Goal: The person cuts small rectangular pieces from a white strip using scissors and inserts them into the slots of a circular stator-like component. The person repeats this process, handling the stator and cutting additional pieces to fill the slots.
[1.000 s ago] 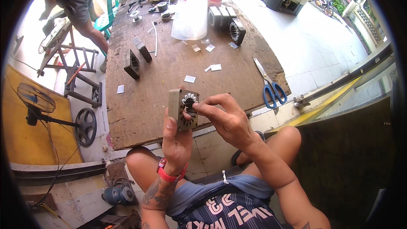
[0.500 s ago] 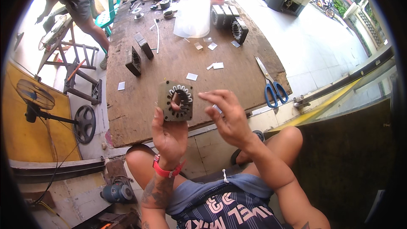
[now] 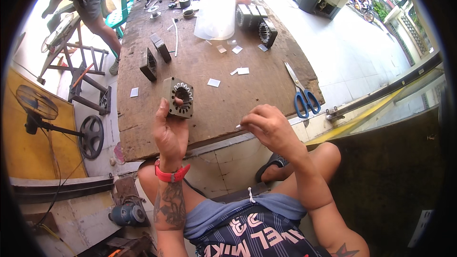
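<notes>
My left hand holds a square metal stator core above the near left part of the wooden table. Its round slotted bore, edged with white liners, faces me at a slant, and one fingertip shows inside the bore. Past the table's near edge, my right hand is closed in a pinch. A small white strip sticks out from its fingertips; the rest is hidden by the fingers. Several white paper pieces lie on the table, one of them a square beyond the stator core.
Blue-handled scissors lie at the right of the table. More stator cores stand at the far right and two at the left. A clear plastic roll and tools are farther back. A person stands far left.
My left hand has shifted left with the stator core, turning it slightly. The right hand has drawn away to the right, its spread fingers now closed on the small white strip.
</notes>
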`<state>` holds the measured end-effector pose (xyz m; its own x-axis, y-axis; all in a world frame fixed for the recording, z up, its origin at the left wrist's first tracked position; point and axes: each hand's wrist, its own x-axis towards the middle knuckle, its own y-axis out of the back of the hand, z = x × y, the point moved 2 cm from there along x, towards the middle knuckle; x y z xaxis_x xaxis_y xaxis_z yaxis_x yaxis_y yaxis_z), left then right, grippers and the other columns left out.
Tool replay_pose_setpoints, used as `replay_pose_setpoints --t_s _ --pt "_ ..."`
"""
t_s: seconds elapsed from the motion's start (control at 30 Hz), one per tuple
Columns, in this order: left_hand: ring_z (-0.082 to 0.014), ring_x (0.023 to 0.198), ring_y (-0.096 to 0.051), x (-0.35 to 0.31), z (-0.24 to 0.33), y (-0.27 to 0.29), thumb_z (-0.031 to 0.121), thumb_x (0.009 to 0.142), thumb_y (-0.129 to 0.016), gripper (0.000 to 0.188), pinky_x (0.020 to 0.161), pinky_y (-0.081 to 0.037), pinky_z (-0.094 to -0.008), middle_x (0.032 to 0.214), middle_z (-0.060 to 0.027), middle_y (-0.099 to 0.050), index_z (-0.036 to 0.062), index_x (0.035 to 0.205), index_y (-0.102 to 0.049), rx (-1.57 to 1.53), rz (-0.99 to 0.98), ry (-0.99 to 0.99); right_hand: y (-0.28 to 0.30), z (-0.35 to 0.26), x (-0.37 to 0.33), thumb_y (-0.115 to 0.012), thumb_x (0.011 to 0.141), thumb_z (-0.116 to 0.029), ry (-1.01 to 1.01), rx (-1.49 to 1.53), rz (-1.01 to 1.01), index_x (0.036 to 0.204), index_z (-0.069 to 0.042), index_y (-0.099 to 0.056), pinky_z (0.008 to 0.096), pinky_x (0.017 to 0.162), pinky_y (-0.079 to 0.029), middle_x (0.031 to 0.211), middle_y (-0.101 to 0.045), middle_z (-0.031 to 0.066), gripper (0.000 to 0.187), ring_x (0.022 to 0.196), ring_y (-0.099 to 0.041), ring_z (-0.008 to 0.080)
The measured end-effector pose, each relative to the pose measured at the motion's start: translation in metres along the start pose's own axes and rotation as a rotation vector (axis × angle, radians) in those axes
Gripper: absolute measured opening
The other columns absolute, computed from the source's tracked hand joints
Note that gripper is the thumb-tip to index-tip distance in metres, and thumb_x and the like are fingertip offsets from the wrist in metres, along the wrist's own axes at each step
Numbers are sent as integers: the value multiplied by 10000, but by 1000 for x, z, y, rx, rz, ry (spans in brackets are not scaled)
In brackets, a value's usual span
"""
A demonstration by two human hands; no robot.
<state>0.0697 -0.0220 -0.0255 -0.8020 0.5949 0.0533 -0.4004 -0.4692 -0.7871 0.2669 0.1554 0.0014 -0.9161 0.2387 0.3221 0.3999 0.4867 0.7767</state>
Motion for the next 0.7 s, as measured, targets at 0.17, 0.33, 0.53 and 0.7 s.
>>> replay_pose_setpoints --t_s 0.17,0.33,0.53,0.7 --pt "-142 1056 -575 1 1 1 323 1134 -466 377 1010 -426 -324 1114 -49 -659 22 1294 -628 480 -50 -16 -6 7 13 -743 981 -98 -284 416 246 1210 -66 -720 350 856 -568 1050 -752 89 232 965 -717 209" --pt "-148 1019 -514 9 3 9 351 1152 -388 441 968 -403 -298 1080 -49 -606 -7 1254 -623 995 -34 -122 -21 11 22 -775 970 -98 -340 709 178 1286 -33 -703 303 885 -569 1040 -757 99 331 989 -713 150" --pt "-184 1125 -581 14 5 22 346 1149 -407 401 1086 -413 -360 1159 -60 -648 24 1186 -642 513 32 -10 -19 -3 24 -776 915 -50 -111 506 311 1226 -17 -713 338 824 -580 1020 -745 119 319 917 -725 219" --pt "-305 1401 -510 -8 1 -11 341 1127 -407 385 1257 -328 -517 1450 -176 -566 19 1127 -617 -225 -177 101 -16 -25 27 -794 809 -26 168 155 455 1060 -43 -702 376 791 -573 942 -695 92 268 872 -684 280"
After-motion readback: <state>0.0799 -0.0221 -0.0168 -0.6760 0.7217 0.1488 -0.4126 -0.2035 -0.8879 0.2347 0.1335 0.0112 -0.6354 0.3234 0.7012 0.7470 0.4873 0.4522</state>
